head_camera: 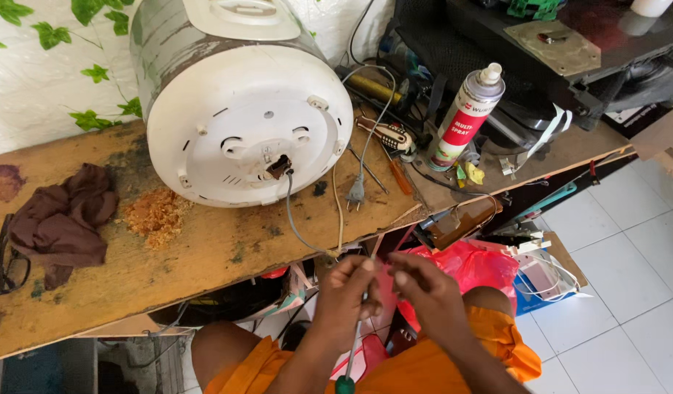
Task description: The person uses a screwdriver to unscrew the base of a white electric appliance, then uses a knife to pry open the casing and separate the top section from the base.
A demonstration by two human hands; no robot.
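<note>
Both hands meet below the bench edge, over the person's lap. Left hand [343, 295] is closed around the shaft of a screwdriver [353, 350], whose green handle hangs down toward the knees and whose tip points up between the fingers. Right hand [427, 292] pinches something small at that tip with thumb and forefinger; what it is cannot be made out. Holding the tool upside down like this brings the tip close to the eyes and leaves the right fingers free to work on it.

One white rice cooker [241, 109] lies tipped on its side on the wooden bench [205, 255], its round base turned toward the person, so the screws and the cord entry are within reach. A grey cord [296, 219] comes out of the base and drops toward the hands. One two-pin plug [356, 193] lies just beside the cooker on the bench.

One spray can [464, 117] stands upright to the right, near a second screwdriver [384, 135] with a striped handle, lying flat. To the left sit one crumpled brown rag [63, 219], one pair of dark glasses [8, 263] touching it, and one patch of sawdust [154, 211] between rag and cooker. A red plastic bag [467, 266] sits under the bench, beside the right knee.
</note>
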